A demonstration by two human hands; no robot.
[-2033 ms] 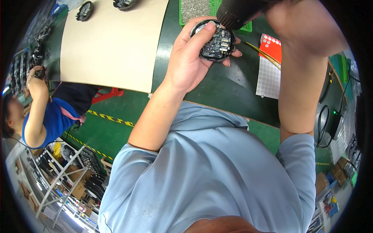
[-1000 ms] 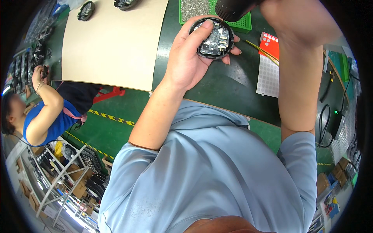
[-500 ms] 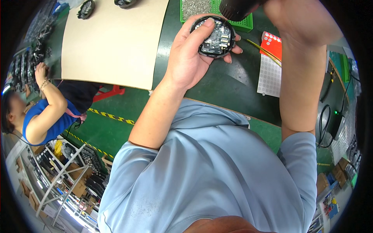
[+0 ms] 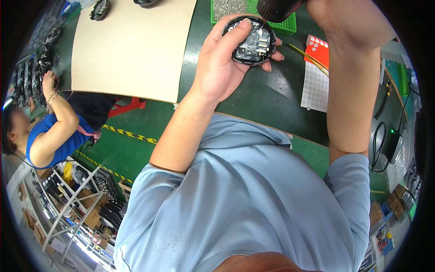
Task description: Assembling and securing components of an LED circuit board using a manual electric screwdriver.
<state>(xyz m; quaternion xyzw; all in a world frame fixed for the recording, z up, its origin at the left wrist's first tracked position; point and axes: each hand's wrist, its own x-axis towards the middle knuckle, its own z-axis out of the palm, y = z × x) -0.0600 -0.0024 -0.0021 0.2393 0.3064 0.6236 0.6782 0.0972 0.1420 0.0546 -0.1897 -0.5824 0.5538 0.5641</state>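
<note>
In the head view, the black tool (image 4: pixel 276 9) could slip across the circuit board (image 4: pixel 248 46) if the round housing (image 4: pixel 233 58) tilts in the left hand (image 4: pixel 219 67), which curls around it above the green table (image 4: pixel 253 99); how far the right hand (image 4: pixel 349 20) is closed I cannot tell. The housing is dark-rimmed and open-faced, its board dotted with pale connectors (image 4: pixel 263 42).

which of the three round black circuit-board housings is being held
The rightmost housing, gripped in the left hand; the leftmost housing and middle housing lie on the beige sheet.
</note>
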